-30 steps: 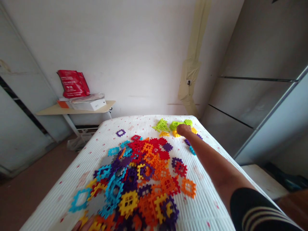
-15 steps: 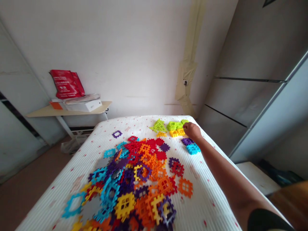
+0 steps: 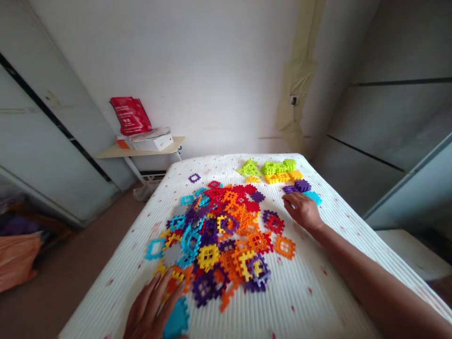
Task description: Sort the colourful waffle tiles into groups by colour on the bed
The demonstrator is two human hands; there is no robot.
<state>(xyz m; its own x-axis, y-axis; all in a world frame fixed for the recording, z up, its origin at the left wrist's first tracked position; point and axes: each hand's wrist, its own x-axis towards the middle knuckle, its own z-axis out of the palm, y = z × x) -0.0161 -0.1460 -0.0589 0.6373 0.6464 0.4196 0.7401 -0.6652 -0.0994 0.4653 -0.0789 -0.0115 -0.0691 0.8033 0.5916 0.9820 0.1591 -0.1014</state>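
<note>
A heap of colourful notched plastic building tiles spreads over the middle of the white ribbed bed cover. At its near left edge my left hand has its fingers stretched out and apart. A flat blue tile shows beside its index finger, partly covered by the hand. My right hand, fingers curled, is at the light-blue tiles on the right and hides some of them. Anything inside its fingers is hidden. Just behind it are purple tiles, a row of yellow tiles and green tiles.
A lone purple frame tile lies at the far left of the bed cover. Beyond stands a small table with a red bag and white box. Grey cabinet doors flank the bed's right side.
My right hand has come back from the yellow tiles to the light-blue ones. My left hand has entered at the heap's near edge. The camera view has shifted left.
</note>
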